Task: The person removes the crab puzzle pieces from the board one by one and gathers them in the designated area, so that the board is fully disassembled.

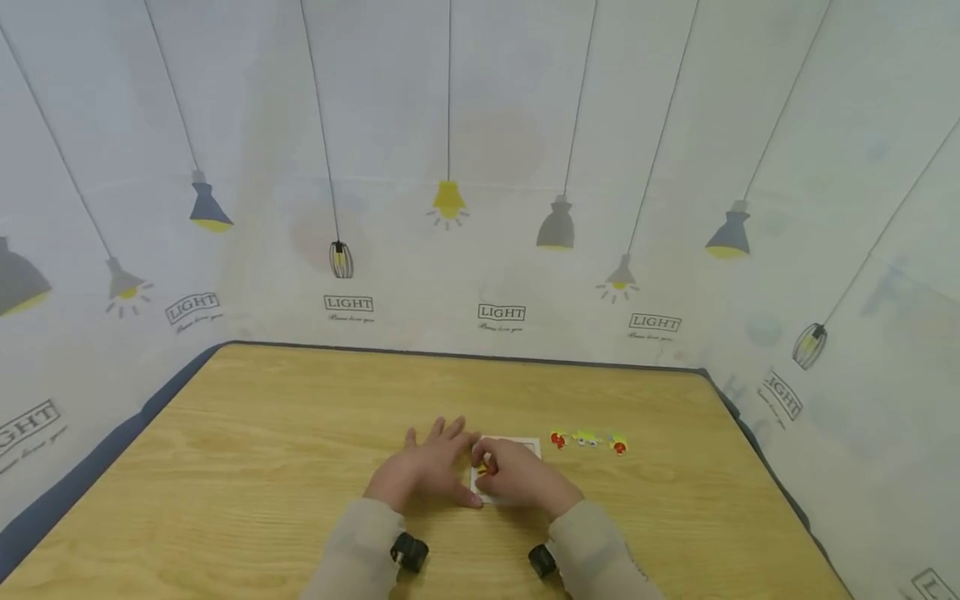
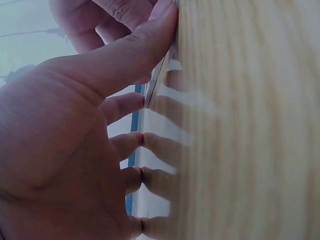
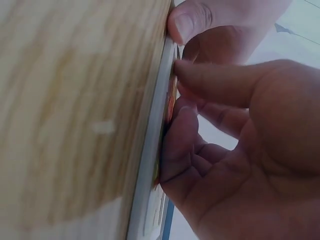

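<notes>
A small flat white-rimmed puzzle board (image 1: 504, 438) lies on the wooden table, partly covered by both hands. My left hand (image 1: 431, 468) spreads its fingers on the table at the board's left side. Its thumb rests on the near left corner of the board. Over the board, my right hand (image 1: 525, 475) curls its fingers and thumb about a red and yellow puzzle piece (image 1: 483, 470). In the right wrist view this piece (image 3: 171, 106) lies low against the board, mostly hidden by fingers. Whether it sits flush cannot be seen.
Several loose puzzle pieces, green-yellow with red parts, lie in a row right of the board, among them a red and yellow one (image 1: 558, 439) and a green one (image 1: 587, 437). A curtain (image 1: 480, 250) printed with lamps hangs round the table (image 1: 262, 467).
</notes>
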Motion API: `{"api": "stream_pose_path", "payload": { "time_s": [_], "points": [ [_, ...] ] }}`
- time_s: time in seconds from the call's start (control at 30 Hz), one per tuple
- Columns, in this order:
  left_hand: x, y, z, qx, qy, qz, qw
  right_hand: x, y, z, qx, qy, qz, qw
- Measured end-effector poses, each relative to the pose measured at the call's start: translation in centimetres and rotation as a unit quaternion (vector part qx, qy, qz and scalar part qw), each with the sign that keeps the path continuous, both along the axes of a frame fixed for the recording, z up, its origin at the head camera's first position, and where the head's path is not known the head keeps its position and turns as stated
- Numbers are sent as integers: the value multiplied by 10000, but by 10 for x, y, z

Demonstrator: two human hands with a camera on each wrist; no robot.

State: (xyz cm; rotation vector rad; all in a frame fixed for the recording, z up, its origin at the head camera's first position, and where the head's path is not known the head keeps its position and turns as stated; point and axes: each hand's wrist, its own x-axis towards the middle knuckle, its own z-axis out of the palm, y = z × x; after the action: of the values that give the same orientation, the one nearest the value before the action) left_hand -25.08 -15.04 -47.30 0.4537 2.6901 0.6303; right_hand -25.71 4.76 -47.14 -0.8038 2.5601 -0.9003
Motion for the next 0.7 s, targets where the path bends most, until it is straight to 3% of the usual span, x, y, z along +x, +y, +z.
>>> {"api": "stream_pose_path", "payload": {
  "time_s": [0.2,0.33,0.43,0.57,0.7],
  "points": [
    [-17,-7,-25,19,49,-82,10000,1,-2,3,36,-77,88,9999],
    [-22,-8,-33,23,88,-75,9999,0,-2,3,-1,-73,120,9999],
    [-17,-6,-25,29,-4,-47,10000,-1,-2,2,16,-132,-135,9998],
    [-6,-1,-5,39,-97,51,9999,-3,0,2,82,-203,-546,9983],
    [0,2,3,14,-73,113,9999,-4,2,0,130,-182,-696,9973]
  ]
}}
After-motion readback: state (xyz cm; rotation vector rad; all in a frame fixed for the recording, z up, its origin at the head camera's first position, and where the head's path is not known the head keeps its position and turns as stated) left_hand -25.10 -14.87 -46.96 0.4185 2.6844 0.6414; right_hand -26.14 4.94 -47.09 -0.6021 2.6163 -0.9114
